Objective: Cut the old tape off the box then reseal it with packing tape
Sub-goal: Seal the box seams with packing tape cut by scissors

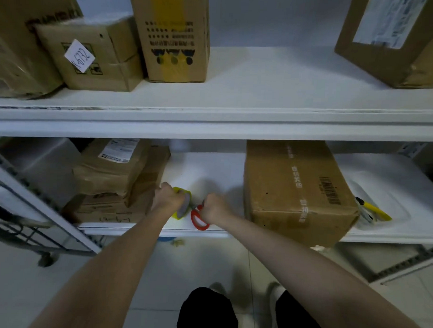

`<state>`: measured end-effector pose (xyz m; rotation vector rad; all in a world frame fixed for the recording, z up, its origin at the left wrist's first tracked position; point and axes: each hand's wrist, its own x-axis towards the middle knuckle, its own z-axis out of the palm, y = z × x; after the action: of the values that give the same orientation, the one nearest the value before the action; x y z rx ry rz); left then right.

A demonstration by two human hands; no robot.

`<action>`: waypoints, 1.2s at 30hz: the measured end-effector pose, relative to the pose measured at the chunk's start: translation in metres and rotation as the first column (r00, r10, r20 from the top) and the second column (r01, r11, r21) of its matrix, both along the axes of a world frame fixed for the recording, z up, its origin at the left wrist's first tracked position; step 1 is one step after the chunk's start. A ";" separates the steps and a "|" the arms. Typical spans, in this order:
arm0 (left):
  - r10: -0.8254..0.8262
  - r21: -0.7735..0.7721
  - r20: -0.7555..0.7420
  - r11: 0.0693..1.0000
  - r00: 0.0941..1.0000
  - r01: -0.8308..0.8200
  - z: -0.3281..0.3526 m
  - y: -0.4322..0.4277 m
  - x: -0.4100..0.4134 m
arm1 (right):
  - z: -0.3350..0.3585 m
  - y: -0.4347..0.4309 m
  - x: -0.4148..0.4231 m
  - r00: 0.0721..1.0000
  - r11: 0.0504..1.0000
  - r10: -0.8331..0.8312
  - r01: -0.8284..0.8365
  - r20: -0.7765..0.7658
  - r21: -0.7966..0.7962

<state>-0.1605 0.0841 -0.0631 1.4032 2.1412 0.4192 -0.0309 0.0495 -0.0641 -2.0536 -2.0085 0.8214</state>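
Note:
My left hand (167, 197) grips a yellow roll of packing tape (183, 205) standing on edge on the lower white shelf (210, 171). Right beside it, my right hand (215, 209) holds red-handled scissors (198, 218), its fingers curled round the upper handle; the blades are hidden behind the roll and my hand. A large brown cardboard box (298, 191) with tape bands and a barcode lies on the same shelf just to the right, overhanging the front edge.
Stacked crumpled cardboard parcels (116, 180) sit left of my hands. A yellow utility knife (373, 209) lies on a clear plastic lid at the right. The upper shelf (262, 79) carries several boxes. A wheeled cart (24, 228) stands at the left on the floor.

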 end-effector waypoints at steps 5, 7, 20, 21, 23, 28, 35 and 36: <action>0.027 -0.008 0.060 1.000 0.998 -0.026 -0.015 0.018 -0.002 | -0.027 0.041 -0.013 0.976 0.990 -0.136 0.127 -0.173 -0.059; 0.002 -0.019 0.060 1.000 0.998 -0.001 -0.021 0.022 -0.005 | -0.032 0.053 -0.017 0.955 0.982 -0.185 0.171 -0.232 -0.078; 0.010 -0.087 0.146 0.996 0.989 0.003 -0.038 0.035 -0.025 | -0.056 0.078 -0.034 0.983 0.975 -0.147 0.125 -0.112 -0.184; 0.016 -0.079 0.175 0.997 0.984 -0.002 -0.037 0.035 -0.025 | -0.057 0.079 -0.034 0.983 0.973 -0.158 0.138 -0.096 -0.184; 0.033 -0.056 0.235 0.998 0.971 -0.020 -0.039 0.033 -0.026 | -0.058 0.081 -0.034 0.980 0.967 -0.187 0.171 -0.067 -0.191; 0.025 -0.019 0.282 1.000 0.959 -0.020 -0.046 0.026 -0.028 | -0.063 0.082 -0.035 0.962 0.948 -0.259 0.237 -0.082 -0.213; 0.056 0.026 0.209 0.998 0.976 -0.063 -0.050 0.027 -0.025 | -0.063 0.085 -0.037 0.935 0.933 -0.309 0.264 -0.172 -0.243; 0.050 0.034 0.194 0.998 0.980 -0.058 -0.050 0.027 -0.025 | -0.064 0.085 -0.037 0.934 0.935 -0.308 0.262 -0.181 -0.239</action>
<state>-0.1850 0.1111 -0.1127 1.2725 2.0263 0.5966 -0.0676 0.1345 -0.1282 -2.1865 -1.5173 1.1783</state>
